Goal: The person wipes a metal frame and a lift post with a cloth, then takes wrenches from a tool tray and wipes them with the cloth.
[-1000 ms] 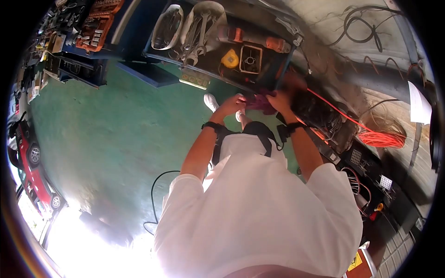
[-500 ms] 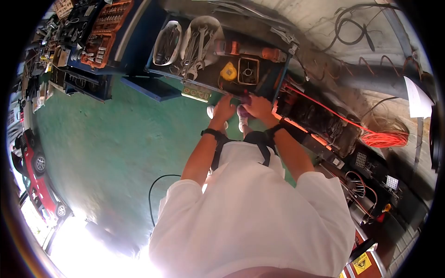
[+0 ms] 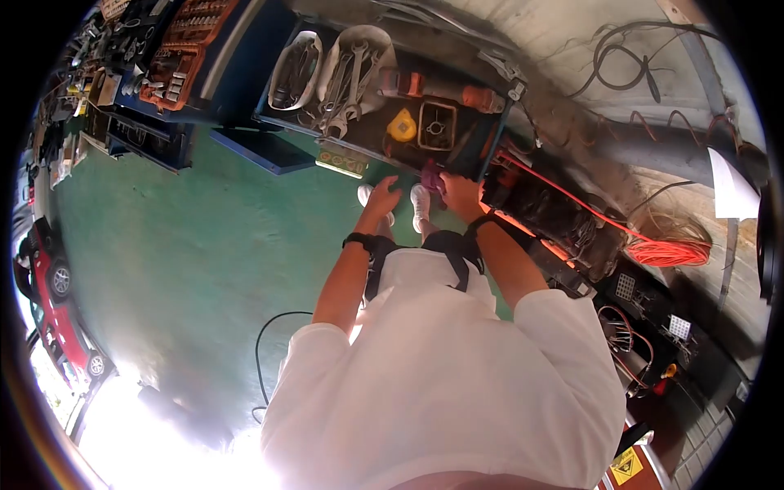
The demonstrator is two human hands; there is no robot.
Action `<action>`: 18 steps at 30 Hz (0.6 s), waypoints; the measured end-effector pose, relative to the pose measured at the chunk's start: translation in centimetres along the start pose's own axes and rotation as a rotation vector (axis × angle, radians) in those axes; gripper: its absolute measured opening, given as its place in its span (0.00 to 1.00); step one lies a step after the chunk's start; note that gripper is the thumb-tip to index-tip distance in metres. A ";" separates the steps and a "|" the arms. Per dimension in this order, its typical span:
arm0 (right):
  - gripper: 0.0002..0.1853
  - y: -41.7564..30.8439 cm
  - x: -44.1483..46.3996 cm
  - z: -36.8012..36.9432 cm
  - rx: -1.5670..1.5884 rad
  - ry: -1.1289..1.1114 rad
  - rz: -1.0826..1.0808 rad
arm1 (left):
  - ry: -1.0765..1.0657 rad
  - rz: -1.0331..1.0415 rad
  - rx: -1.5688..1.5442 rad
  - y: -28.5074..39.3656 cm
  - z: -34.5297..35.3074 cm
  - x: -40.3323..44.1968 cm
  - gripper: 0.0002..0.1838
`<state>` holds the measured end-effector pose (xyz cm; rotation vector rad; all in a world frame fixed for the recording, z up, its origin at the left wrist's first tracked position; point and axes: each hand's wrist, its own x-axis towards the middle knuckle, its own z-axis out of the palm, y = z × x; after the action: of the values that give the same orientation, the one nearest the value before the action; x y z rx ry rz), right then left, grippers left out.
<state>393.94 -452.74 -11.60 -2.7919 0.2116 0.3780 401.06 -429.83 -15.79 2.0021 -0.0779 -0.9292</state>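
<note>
My right hand (image 3: 461, 198) is closed on a crumpled purple-maroon cloth (image 3: 433, 177), which hangs just in front of the cart's near edge. To its left, my left hand (image 3: 382, 198) is held over the floor with its fingers apart and nothing in it. Beyond both hands stands the tool cart (image 3: 371, 153). On its top lie a yellow tape-measure-like object (image 3: 402, 126), a square metal frame (image 3: 438, 126), an orange and grey power tool (image 3: 457, 91) and a white container of wrenches (image 3: 384, 42).
A second white container (image 3: 282, 77) holds dark tools. A green box (image 3: 341, 162) sits by the cart's near side. An orange hose coil (image 3: 671, 251) lies at right. An orange socket set (image 3: 175, 75) is at upper left, and a red car (image 3: 64, 314) stands far left.
My hands have moved apart, the left one drawing slightly left and away from the cloth. The cloth stays in my right hand and shows more fully. The view has shifted slightly.
</note>
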 end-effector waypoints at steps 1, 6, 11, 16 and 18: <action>0.12 0.7 -0.9 -0.6 -0.027 -0.038 0.025 | 0.024 0.022 0.027 -1.2 0.8 0.6 0.25; 0.17 2.8 -2.4 -2.5 -0.131 -0.224 0.265 | -0.263 -0.092 -0.303 -5.7 3.3 4.1 0.17; 0.21 -0.5 -0.7 -2.8 -0.139 -0.227 0.188 | -0.486 -0.161 -0.153 -1.9 -0.8 2.5 0.33; 0.22 -8.9 2.2 -1.3 0.064 -0.087 0.043 | -0.447 -0.269 -0.475 1.6 -5.3 -1.1 0.60; 0.23 -11.7 3.9 0.2 0.254 0.086 -0.125 | -0.311 0.053 -0.525 -0.7 -5.2 -0.9 0.60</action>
<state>399.79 -442.09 -9.53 -2.5563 0.0962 0.1868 403.57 -425.38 -14.19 1.3610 -0.0516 -1.0902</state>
